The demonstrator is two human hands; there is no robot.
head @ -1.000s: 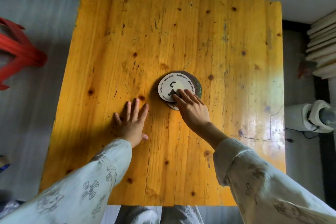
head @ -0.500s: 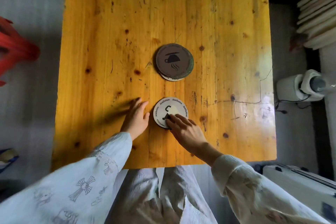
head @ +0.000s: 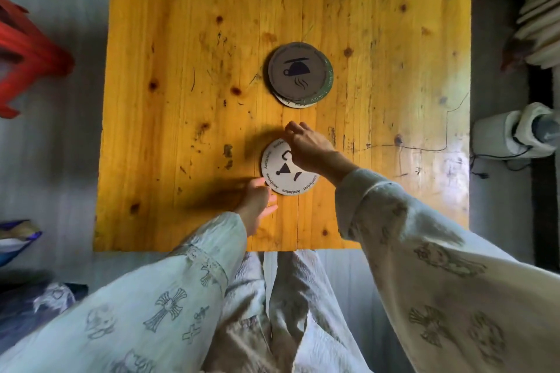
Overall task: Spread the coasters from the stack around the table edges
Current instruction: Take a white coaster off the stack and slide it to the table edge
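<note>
A white round coaster (head: 283, 174) with black print lies flat on the yellow wooden table (head: 181, 100), a little in from the near edge. My right hand (head: 307, 145) arches over its far side, fingertips curled at the far rim. My left hand (head: 257, 198) touches its near-left rim with fingers together. Further up the table, near the middle, sits the stack of coasters (head: 298, 74), topped by a grey-brown one with a cup design; a white one peeks out underneath.
A red plastic stool (head: 27, 51) stands on the floor to the left. To the right are stacked pale slats (head: 542, 18) and a white device with a cable (head: 515, 130). My lap is below the table's near edge.
The white coaster slid from the stack toward the near edge. My right hand shifted from pressing its centre to its far rim; my left hand came against its near-left rim.
</note>
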